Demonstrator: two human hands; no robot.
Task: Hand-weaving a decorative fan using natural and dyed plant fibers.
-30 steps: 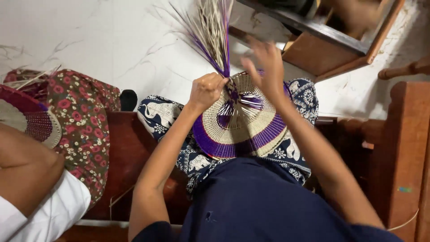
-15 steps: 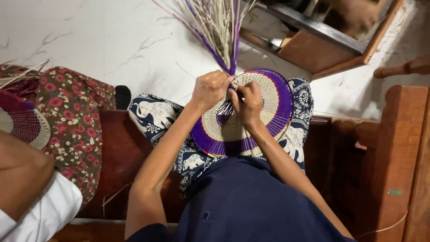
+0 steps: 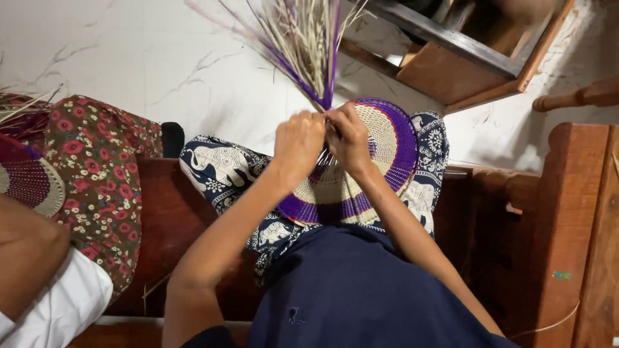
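- Head view, only one: left hand (image 3: 298, 143) and right hand (image 3: 349, 136) meet at the centre of a round woven piece (image 3: 380, 151), cream with purple bands, which rests on the person's lap over elephant-print trousers (image 3: 222, 169).
- Left hand closed, fingers curled around the gathered strands just where they leave the weave; right hand closed too, fingertips pinching strands at the same spot. The two hands touch or nearly touch; exact finger placement is hidden behind the knuckles.
- Loose strands (image 3: 308, 45), purple and straw-coloured, fan upward from the hands, well clear of the pale marbled floor (image 3: 129, 58).
- Handling, judged: the woven piece looks light and thin, flexible but springy, with a firmer rim. Dry fibre strands look brittle and likely to kink or snap if bent sharply; smooth enough to slip out of a loose pinch. Best hold seems to be close to the weave where the strands bunch, not out at the free tips; steady the disc by its rim or against the lap.
- Person sits on a dark wooden bench (image 3: 193, 225), navy shirt (image 3: 348, 296) at bottom of frame.
- Left edge: another person in a floral garment (image 3: 97, 167), bare arm (image 3: 26, 251), with a second woven piece (image 3: 29, 183) partly in view. Their hands not visible.
- Top right: wooden furniture (image 3: 490, 58); bench armrest (image 3: 574, 212) at right.
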